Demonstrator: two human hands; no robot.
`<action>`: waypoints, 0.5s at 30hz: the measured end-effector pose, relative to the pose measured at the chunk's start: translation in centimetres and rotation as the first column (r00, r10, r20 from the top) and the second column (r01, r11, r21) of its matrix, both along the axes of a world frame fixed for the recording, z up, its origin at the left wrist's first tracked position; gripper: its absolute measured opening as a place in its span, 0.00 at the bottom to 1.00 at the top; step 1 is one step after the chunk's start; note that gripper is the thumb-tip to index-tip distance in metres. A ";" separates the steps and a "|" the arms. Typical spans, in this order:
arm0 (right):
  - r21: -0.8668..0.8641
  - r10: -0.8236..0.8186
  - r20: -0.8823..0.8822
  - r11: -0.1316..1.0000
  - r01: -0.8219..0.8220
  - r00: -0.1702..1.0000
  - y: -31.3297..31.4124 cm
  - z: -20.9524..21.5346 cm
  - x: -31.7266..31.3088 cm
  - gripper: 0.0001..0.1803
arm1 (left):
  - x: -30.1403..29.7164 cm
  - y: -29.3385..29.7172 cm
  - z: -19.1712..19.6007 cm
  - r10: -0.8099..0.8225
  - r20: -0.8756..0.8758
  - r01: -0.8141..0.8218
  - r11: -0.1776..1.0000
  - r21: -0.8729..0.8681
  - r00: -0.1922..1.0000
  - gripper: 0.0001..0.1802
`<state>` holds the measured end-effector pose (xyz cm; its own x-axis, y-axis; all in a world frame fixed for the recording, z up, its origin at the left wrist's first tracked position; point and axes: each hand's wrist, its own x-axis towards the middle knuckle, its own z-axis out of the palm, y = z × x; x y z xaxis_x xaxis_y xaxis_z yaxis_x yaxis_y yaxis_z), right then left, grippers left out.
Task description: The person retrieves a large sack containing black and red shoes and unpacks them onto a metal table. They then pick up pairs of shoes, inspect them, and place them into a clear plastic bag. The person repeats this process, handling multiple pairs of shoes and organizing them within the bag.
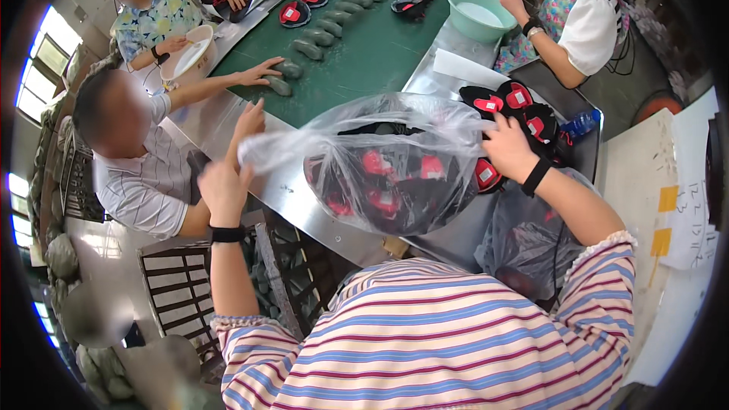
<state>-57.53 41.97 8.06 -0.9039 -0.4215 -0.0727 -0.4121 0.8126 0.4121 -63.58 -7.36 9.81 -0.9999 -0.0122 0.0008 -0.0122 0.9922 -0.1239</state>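
Observation:
A clear plastic bag lies in front of me on the metal worktop, its mouth spread wide. Inside are several black-and-red shoe uppers with white labels, seen through the film. My left hand is closed on the bunched left end of the bag's rim. At the opposite side, my right hand pinches the rim, thumb and fingers bent over the film. More black-and-red uppers are heaped just beyond my right hand. Below my right forearm sits another filled plastic bag.
A green conveyor belt carries grey-green shoe lasts and uppers. Left, a co-worker reaches onto the belt; another stands beyond. A third is at right near a green basin. A slatted rack stands lower left.

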 end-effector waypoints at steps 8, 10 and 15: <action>-0.456 0.153 -0.016 0.878 -0.144 0.988 -13.9 0.8 -4.0 0.22 | -1.4 15.2 -5.3 -0.754 -0.268 0.799 0.580 0.157 0.600 0.40; -0.411 -0.049 0.464 0.873 0.264 0.885 -12.6 1.7 -6.5 0.34 | -1.9 14.9 -4.9 -0.710 0.031 0.688 0.692 0.218 0.704 0.27; 0.260 -0.685 0.341 0.727 0.636 0.644 5.0 2.4 -10.1 0.32 | 5.2 10.3 -3.1 -0.878 0.258 0.596 0.466 0.654 0.404 0.16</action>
